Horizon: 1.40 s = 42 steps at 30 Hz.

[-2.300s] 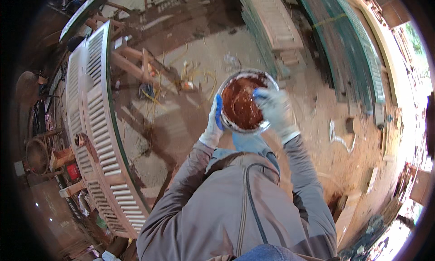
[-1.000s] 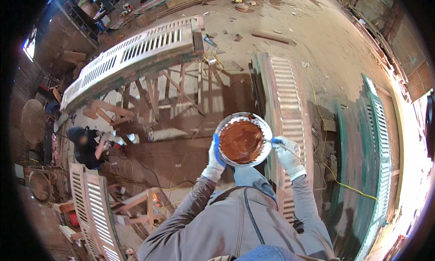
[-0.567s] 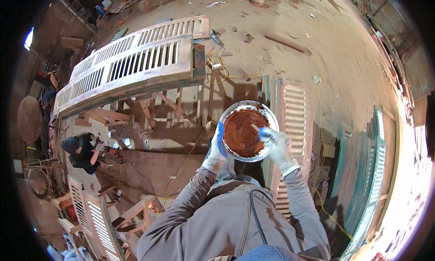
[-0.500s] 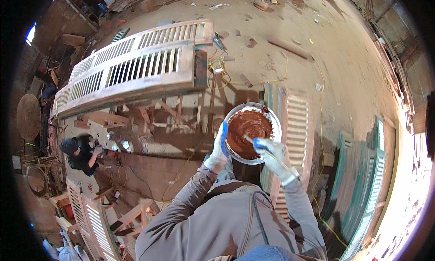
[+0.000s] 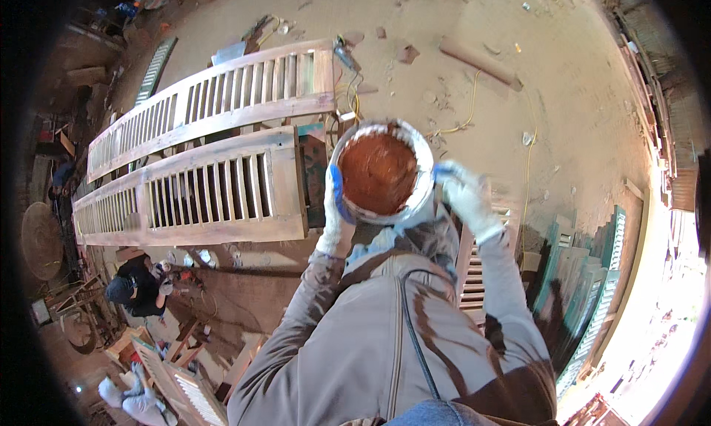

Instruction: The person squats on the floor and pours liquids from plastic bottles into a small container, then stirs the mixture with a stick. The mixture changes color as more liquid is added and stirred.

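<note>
A white round bucket (image 5: pixel 427 176) of thick reddish-brown paint (image 5: pixel 378 173) is in front of my body, its inner rim smeared with white and brown. My left hand (image 5: pixel 338 215), in a white glove with blue on the fingers, grips the bucket's left side. On the right side, my gloved right hand (image 5: pixel 466 196) has its blue fingertips against the bucket's wall; its other fingers are partly blurred. No stirring stick shows now.
Two pale louvred wooden shutters (image 5: pixel 300 222) lie raised at left. Green shutters (image 5: pixel 615 256) lean at right, and another shutter (image 5: pixel 474 278) is beside my right arm. A yellow cord (image 5: pixel 466 122) crosses the dirt floor. A co-worker (image 5: pixel 137 287) crouches at far left.
My right hand has left the stirring stick inside the paint and moved to the bucket's right side. The view has shifted, and the shutters at left appear nearer.
</note>
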Each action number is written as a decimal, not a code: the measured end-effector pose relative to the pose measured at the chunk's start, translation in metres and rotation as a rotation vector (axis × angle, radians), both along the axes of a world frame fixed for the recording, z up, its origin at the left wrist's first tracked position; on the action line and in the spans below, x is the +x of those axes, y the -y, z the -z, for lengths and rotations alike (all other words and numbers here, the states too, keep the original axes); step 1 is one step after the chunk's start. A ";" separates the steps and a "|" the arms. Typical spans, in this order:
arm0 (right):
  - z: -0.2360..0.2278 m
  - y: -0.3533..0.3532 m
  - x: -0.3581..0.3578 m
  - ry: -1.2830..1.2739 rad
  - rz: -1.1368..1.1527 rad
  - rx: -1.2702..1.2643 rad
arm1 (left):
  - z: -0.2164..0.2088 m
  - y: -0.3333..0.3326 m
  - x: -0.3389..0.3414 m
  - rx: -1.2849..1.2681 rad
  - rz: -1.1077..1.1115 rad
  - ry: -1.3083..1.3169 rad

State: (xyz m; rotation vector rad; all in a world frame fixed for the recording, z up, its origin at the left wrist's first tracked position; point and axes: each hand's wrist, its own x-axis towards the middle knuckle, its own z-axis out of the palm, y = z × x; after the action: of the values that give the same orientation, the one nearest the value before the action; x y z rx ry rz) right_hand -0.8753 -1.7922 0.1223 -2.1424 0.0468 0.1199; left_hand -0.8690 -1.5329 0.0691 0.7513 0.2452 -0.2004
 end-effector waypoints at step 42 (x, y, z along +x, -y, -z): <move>0.025 0.542 1.033 0.357 0.168 -0.155 | 0.069 0.583 1.094 -0.123 0.167 -0.078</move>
State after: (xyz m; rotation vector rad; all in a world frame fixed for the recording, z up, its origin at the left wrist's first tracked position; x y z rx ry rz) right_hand 0.1574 -2.3338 0.0973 -2.2727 0.0274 -0.3753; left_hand 0.2249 -2.1157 0.0005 0.6427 0.2421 -0.4006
